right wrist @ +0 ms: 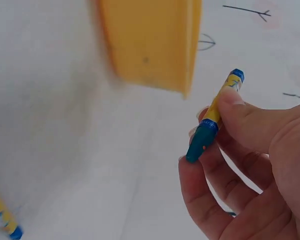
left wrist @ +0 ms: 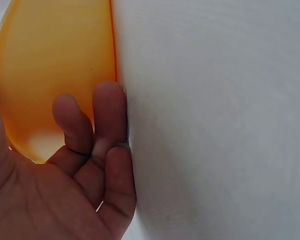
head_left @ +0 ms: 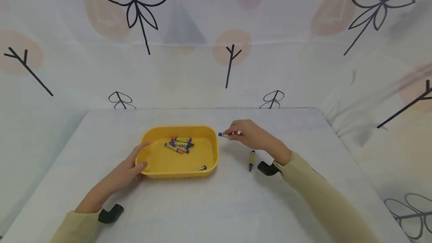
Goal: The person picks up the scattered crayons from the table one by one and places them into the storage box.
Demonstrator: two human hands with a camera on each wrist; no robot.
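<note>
A yellow tray [head_left: 158,162] lies on the table, with several crayons [head_left: 173,148] in a loose pile inside it. One more crayon [head_left: 201,168] rests by the tray's near right corner. My left hand [head_left: 126,170] holds the tray at its left end, thumb over the rim; in the left wrist view the curled fingers [left wrist: 110,112] lie along its outer side. Just right of the tray, my right hand [head_left: 251,134] pinches a crayon [right wrist: 205,137] with a teal tip and yellow wrapper between thumb and fingers, above the table.
Another crayon [head_left: 251,160] lies on the white table [head_left: 216,209], below my right hand. Behind the table hangs a pale cloth [head_left: 189,74] with flower and twig prints. A dark band piece [head_left: 268,168] sits at the right wrist.
</note>
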